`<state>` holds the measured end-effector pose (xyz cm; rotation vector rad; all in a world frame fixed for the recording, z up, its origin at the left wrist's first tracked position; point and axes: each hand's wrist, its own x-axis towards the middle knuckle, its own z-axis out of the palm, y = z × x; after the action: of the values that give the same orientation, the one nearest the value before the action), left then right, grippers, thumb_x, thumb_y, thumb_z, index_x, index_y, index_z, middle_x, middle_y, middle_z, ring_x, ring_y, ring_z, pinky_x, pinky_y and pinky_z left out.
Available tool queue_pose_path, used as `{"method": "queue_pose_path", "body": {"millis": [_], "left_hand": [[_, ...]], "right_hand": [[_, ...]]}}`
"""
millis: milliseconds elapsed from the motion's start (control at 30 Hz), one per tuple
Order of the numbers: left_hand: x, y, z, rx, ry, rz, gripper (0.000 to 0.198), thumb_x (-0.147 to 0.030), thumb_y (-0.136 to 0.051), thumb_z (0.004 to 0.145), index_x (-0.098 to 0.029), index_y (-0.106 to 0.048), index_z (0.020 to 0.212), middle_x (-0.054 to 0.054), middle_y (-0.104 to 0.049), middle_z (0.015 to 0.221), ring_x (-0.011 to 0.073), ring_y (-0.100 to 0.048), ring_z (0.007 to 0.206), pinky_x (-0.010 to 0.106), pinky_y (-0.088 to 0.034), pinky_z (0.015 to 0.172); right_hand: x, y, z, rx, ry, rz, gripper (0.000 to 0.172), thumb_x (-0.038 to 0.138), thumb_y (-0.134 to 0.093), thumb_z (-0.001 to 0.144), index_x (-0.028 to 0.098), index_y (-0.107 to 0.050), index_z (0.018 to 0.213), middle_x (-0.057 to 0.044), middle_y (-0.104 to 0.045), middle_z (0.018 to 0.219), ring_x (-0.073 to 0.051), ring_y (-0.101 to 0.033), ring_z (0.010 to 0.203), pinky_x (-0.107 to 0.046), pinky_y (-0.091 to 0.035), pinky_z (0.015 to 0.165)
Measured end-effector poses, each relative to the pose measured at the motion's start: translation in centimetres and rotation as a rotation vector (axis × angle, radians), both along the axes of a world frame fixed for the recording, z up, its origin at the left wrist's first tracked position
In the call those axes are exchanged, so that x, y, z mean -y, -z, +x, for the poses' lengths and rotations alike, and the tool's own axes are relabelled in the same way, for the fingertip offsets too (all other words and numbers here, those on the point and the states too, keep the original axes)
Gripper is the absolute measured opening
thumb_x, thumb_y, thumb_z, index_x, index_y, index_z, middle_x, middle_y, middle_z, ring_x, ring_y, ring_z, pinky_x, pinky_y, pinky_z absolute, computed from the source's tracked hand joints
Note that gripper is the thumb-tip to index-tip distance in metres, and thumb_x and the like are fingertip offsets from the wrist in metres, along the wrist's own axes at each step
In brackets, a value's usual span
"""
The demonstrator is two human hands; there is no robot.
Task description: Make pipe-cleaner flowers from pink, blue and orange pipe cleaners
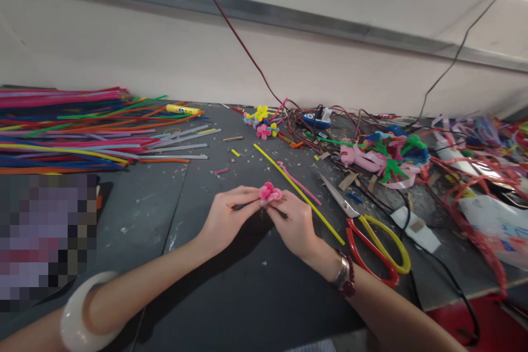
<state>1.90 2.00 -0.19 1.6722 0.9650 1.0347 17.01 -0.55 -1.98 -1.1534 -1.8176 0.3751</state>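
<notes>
While the left hand and the right hand both pinch the small pink fuzzy pipe-cleaner flower above the middle of the dark bench, the petals seem in shaping, head pointing up, long axis seemingly parallel to the near edge, so further bending calls for steady fingertips.

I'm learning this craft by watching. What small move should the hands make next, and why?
Probably a small twist of the pink flower: left hand and right hand both pinch it, while the yellow stick and scissors lie untouched beside the right hand.
</notes>
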Motion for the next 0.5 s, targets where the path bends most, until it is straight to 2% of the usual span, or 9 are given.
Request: {"method": "queue_pose_path", "body": {"millis": [167,367,500], "left_hand": [[-0.45,0.42,-0.15,-0.033,0.000,0.044,0.016,-0.021,-0.061,0.075,-0.021,-0.071,0.088,0.003,-0.069,0.094,0.0181,-0.060,0.091,0.028,-0.045,0.084],[-0.62,0.70,-0.18,-0.088,0.049,0.083,0.019,-0.023,-0.058,0.078,-0.021,-0.069,0.093,0.004,-0.068,0.098,0.0172,-0.059,0.093,0.028,-0.044,0.086],[-0.65,0.61,-0.34,-0.174,0.006,0.066,0.021,-0.027,-0.056,0.080,-0.019,-0.068,0.095,0.004,-0.068,0.098,0.0182,-0.061,0.090,0.029,-0.044,0.083]], "right_hand": [[-0.07,0.13,-0.08,0.013,0.006,0.001,0.016,0.012,-0.053,0.081,0.019,-0.066,0.078,-0.004,-0.064,0.078,-0.015,-0.058,0.076,-0.028,-0.049,0.072],[-0.27,0.63,-0.05,0.137,0.032,0.031,0.017,0.014,-0.051,0.081,0.018,-0.065,0.073,-0.005,-0.063,0.074,-0.017,-0.057,0.073,-0.030,-0.049,0.070],[-0.35,-0.10,0.04,0.231,0.040,0.035,0.014,0.013,-0.050,0.080,0.017,-0.064,0.078,-0.007,-0.064,0.077,-0.019,-0.057,0.075,-0.032,-0.048,0.069]]}}
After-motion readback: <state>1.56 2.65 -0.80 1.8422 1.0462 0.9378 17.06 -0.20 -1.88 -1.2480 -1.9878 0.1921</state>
